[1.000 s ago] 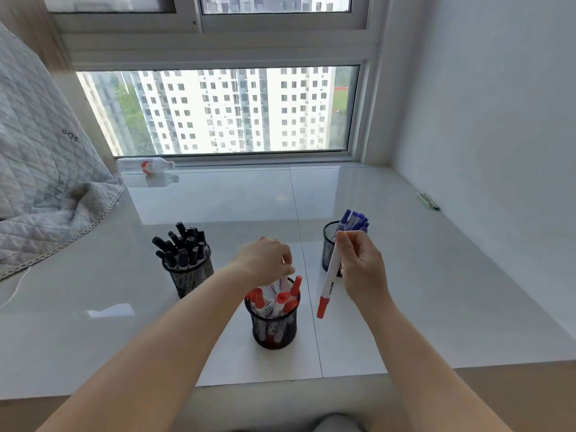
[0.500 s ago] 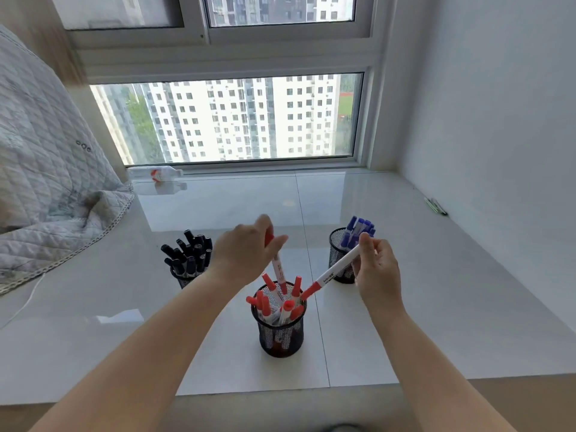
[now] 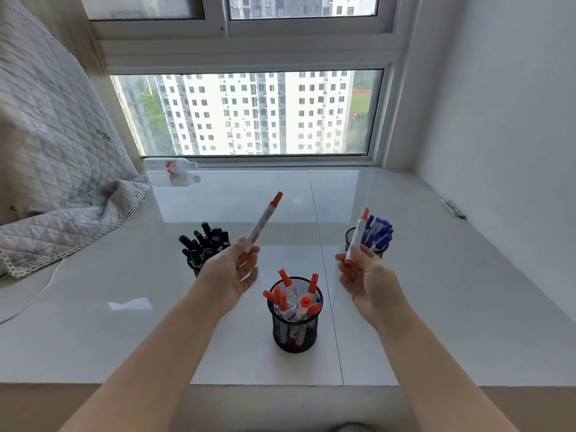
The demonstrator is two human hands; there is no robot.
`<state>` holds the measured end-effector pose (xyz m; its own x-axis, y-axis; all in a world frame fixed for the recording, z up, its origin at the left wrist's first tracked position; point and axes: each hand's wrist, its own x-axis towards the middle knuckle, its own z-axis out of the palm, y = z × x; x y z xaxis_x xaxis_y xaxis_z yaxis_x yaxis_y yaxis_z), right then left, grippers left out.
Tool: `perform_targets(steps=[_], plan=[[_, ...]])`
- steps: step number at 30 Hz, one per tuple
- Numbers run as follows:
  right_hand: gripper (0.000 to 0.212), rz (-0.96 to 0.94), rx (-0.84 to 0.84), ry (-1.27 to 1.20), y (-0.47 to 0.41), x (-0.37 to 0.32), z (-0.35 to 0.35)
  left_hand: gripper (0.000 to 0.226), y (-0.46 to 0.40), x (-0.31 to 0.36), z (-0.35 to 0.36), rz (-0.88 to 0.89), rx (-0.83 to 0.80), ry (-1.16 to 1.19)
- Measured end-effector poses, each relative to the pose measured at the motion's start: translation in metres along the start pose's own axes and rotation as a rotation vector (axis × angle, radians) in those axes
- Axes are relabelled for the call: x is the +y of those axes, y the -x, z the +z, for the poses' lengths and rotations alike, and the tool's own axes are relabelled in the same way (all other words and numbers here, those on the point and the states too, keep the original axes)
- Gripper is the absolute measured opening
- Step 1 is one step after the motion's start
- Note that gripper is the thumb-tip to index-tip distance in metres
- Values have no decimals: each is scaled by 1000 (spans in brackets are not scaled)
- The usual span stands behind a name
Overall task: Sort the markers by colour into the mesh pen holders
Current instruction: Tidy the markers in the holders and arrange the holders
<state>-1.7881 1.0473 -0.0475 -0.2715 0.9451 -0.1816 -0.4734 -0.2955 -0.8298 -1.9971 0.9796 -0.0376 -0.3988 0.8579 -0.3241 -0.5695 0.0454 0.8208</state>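
Note:
Three black mesh holders stand on the white sill. The near middle holder (image 3: 295,330) holds several red-capped markers. At the left, partly hidden by my hand, is the holder of black markers (image 3: 194,265). On the right stands the holder of blue markers (image 3: 351,238). My left hand (image 3: 230,274) is raised, palm up, to the left of the red holder and holds a red marker (image 3: 263,219) that points up and away. My right hand (image 3: 363,275) hovers to the right of the red holder and grips another red marker (image 3: 357,235), held almost upright in front of the blue holder.
A quilted grey blanket (image 3: 53,169) covers the left of the sill, with a thin white cable (image 3: 37,296) beneath it. A small white bottle (image 3: 170,165) lies by the window. Green pens (image 3: 452,208) lie against the right wall. The sill's front edge (image 3: 93,383) is near me.
My left hand has drawn a red marker out of the middle holder and lifted it to the left. My right hand has turned its red marker from cap-down to cap-up.

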Motion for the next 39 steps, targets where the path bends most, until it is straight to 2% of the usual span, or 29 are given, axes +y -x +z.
perform_targets(steps=[3, 6, 9, 11, 13, 16, 18, 23, 28, 30, 32, 34, 37, 39], plan=[[21, 1, -96, 49, 2, 1, 7, 21, 6, -4, 1, -72, -193, 99], [11, -21, -169, 116, 5, 2, 13, 20, 8, -4, 5, -53, -273, 147], [12, -154, -175, 391, 5, 7, 18, 10, 6, -5, 5, 30, -239, 63], [10, -250, -163, 618, 4, 12, 19, 4, 5, -9, 4, 145, -171, -152], [12, -267, -170, 738, 1, 17, 20, 11, 6, -12, 3, 252, -94, -343], [9, -251, -206, 923, -2, 25, 18, 32, 10, -17, 3, 344, -44, -453], [8, -276, -223, 1012, -2, 29, 18, 28, 11, -21, 2, 414, 0, -556], [14, -359, -201, 1108, -3, 30, 18, 9, 11, -24, 0, 544, 45, -806], [23, -369, -250, 1080, 3, 29, 18, 23, 11, -21, -3, 628, 36, -916], [26, -411, -225, 1119, 3, 28, 17, 18, 11, -21, -2, 635, 36, -926], [21, -431, -225, 1170, 3, 29, 17, 10, 12, -22, -1, 611, 25, -902], [15, -454, -229, 1227, 5, 30, 18, 14, 12, -22, -1, 614, 30, -910], [15, -459, -224, 1238, 6, 30, 19, 15, 12, -23, -3, 692, 85, -1023], [16, -444, -223, 1219, 7, 29, 18, 8, 13, -24, -3, 719, 99, -1054]])
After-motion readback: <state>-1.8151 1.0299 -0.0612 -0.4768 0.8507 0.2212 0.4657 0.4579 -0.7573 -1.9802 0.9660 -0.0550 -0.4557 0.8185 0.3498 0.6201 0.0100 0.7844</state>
